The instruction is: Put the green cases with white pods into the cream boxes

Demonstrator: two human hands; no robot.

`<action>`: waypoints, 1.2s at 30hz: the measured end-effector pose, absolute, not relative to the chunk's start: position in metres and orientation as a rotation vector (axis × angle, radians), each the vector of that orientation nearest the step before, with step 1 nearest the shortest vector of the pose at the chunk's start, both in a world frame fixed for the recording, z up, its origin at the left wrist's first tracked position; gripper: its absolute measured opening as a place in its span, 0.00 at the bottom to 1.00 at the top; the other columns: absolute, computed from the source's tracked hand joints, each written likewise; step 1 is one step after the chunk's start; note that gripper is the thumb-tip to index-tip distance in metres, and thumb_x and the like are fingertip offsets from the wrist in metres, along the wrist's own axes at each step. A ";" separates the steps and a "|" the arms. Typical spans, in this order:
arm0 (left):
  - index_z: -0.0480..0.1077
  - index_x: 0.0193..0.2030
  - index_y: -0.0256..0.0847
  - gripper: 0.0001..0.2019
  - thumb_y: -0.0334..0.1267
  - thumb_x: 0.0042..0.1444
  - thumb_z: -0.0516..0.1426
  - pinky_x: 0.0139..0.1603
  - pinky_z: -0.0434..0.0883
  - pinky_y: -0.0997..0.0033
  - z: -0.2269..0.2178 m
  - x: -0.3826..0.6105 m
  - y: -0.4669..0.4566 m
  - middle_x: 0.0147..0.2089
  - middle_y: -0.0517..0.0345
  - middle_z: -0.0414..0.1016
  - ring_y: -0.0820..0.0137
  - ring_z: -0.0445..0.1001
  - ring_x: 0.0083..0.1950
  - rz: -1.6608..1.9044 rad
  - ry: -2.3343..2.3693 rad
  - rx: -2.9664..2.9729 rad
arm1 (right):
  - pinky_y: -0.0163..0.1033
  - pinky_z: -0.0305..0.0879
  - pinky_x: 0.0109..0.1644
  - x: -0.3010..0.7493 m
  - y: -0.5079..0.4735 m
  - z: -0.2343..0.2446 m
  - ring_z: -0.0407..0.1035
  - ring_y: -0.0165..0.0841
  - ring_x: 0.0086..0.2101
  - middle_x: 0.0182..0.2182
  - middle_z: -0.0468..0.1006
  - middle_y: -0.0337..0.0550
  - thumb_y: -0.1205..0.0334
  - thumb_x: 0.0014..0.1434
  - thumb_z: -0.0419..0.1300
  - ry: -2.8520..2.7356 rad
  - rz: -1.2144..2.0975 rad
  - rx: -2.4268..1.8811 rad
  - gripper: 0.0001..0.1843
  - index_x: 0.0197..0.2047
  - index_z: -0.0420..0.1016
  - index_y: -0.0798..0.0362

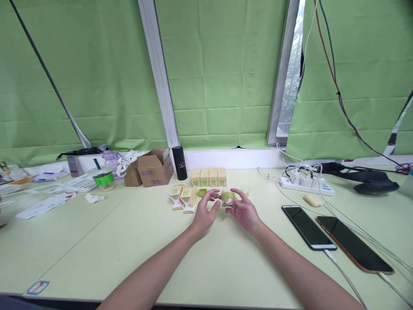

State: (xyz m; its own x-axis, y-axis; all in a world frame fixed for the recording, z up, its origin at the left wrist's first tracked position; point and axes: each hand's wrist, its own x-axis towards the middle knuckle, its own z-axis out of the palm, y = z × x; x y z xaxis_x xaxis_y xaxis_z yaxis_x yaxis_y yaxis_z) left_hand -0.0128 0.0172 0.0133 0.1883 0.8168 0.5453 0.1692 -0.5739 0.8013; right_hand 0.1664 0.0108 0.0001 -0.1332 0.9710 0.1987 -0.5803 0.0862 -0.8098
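My right hand (pixel 244 210) grips a small jar with a green lid (pixel 227 197) between thumb and fingers, just above the table. My left hand (pixel 205 212) is right beside the jar on its left, fingers curled but apart, holding nothing. Behind the hands stands a row of small cream boxes with green labels (pixel 209 177). Two opened boxes of the same kind (pixel 183 199) lie to the left of my left hand. A loose green lid (pixel 202 192) and a small clear cup (pixel 245 190) sit on the table near the jar.
A black cylinder (pixel 180 162) and brown cardboard boxes (pixel 151 169) stand at the back. A drink cup with a green band (pixel 103 178) and papers (pixel 45 204) lie left. Two phones (pixel 309 227) on cables and a power strip (pixel 306 184) lie right.
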 end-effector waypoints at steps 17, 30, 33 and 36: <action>0.69 0.56 0.44 0.15 0.45 0.67 0.58 0.59 0.69 0.58 0.010 -0.011 0.021 0.52 0.49 0.80 0.60 0.78 0.55 1.406 0.934 1.879 | 0.46 0.71 0.41 0.168 0.014 -0.003 0.79 0.40 0.37 0.39 0.84 0.43 0.54 0.49 0.75 -0.779 1.521 -0.516 0.28 0.51 0.73 0.45; 0.68 0.64 0.49 0.26 0.39 0.58 0.66 0.61 0.68 0.53 0.006 -0.016 0.025 0.62 0.48 0.75 0.55 0.72 0.63 1.310 0.954 1.967 | 0.46 0.72 0.48 0.163 0.013 -0.003 0.76 0.39 0.41 0.48 0.80 0.44 0.62 0.37 0.79 -1.032 1.110 -0.760 0.42 0.55 0.67 0.44; 0.70 0.63 0.50 0.27 0.34 0.57 0.66 0.62 0.68 0.53 0.002 -0.016 0.028 0.63 0.50 0.75 0.57 0.72 0.63 1.285 0.990 1.962 | 0.45 0.72 0.46 0.160 0.014 -0.007 0.75 0.35 0.37 0.51 0.80 0.45 0.64 0.39 0.76 -1.090 1.136 -0.771 0.42 0.56 0.66 0.42; 0.74 0.59 0.49 0.24 0.29 0.55 0.65 0.62 0.69 0.54 -0.001 -0.017 0.031 0.61 0.51 0.75 0.58 0.72 0.62 1.265 1.054 1.989 | 0.45 0.72 0.46 0.158 0.015 -0.012 0.74 0.37 0.41 0.51 0.79 0.46 0.65 0.41 0.73 -1.140 1.118 -0.785 0.39 0.56 0.66 0.42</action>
State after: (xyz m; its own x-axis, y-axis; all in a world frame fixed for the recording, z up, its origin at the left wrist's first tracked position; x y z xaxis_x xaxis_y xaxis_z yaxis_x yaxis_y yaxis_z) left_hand -0.0170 0.0307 -0.0013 0.2488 0.8409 0.4806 0.3213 -0.5398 0.7781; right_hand 0.1581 0.0154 -0.0115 0.0280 0.9558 0.2928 -0.2734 0.2891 -0.9174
